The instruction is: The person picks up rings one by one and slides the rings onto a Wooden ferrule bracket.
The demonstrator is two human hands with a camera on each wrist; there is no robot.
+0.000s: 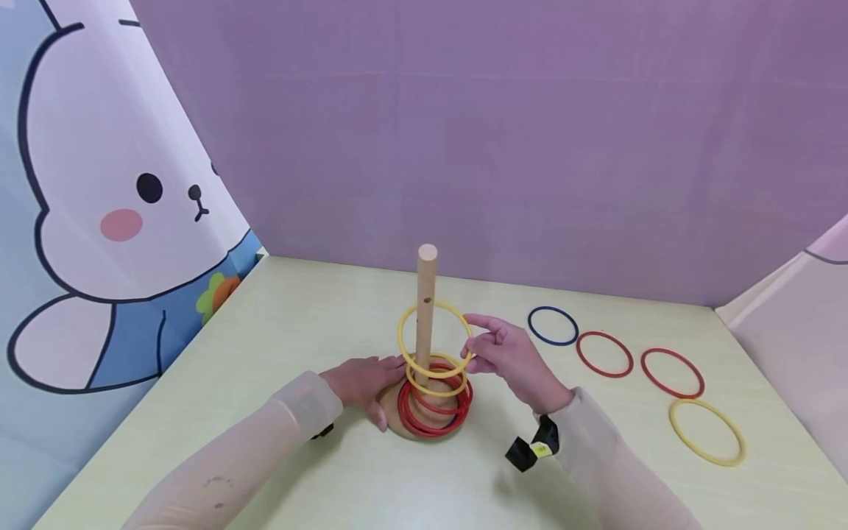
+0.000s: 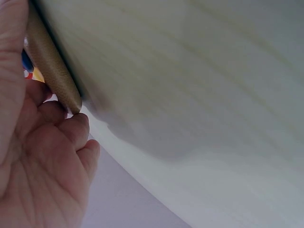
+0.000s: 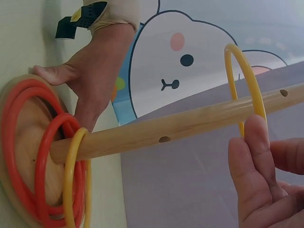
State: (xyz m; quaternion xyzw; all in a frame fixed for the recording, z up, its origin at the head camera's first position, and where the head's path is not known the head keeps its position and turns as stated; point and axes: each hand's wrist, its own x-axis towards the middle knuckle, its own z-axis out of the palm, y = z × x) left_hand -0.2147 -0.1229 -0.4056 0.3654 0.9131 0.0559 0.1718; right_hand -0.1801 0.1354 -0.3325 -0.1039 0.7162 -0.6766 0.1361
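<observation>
A wooden pole (image 1: pixel 427 283) stands upright on a round wooden base (image 1: pixel 392 417). My right hand (image 1: pixel 506 357) pinches a yellow ring (image 1: pixel 400 346) between thumb and fingers; in the right wrist view the pole passes through this ring (image 3: pixel 256 95). My left hand (image 1: pixel 361 379) rests against the left side of the base, thumb spread from the fingers. Its fingertips touch the base's edge (image 2: pixel 57 66) in the left wrist view. Low around the pole lie several red rings (image 3: pixel 42 156) and another yellow ring (image 3: pixel 70 175). A bit of blue shows beneath them.
To the right on the pale table (image 1: pixel 318 316) lie a blue ring (image 1: pixel 553 343), a red ring (image 1: pixel 604 373), a second red ring (image 1: pixel 676 395) and a yellow ring (image 1: pixel 718 462). A purple backdrop (image 1: pixel 530 147) hangs behind, and a cartoon-printed cloth (image 1: pixel 79 221) at the left.
</observation>
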